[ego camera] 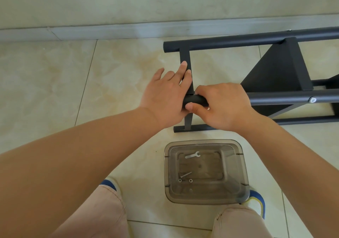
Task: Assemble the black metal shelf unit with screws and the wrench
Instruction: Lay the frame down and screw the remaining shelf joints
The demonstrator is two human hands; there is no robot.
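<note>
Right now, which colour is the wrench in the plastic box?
Silver wrench, seen in the head view.

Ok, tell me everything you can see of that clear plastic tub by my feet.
The tub is a smoky, see-through plastic container, rectangular with rounded corners and open on top. It stands upright on the tiled floor, between the shoes and just in front of the shelf frame. Inside lie a small flat silver wrench, one long screw and two small washers or nuts. Neither hand touches it.

Both hands reach forward together, the left hand [165, 92] flat-fingered, the right hand [223, 105] curled in a grip.
</note>
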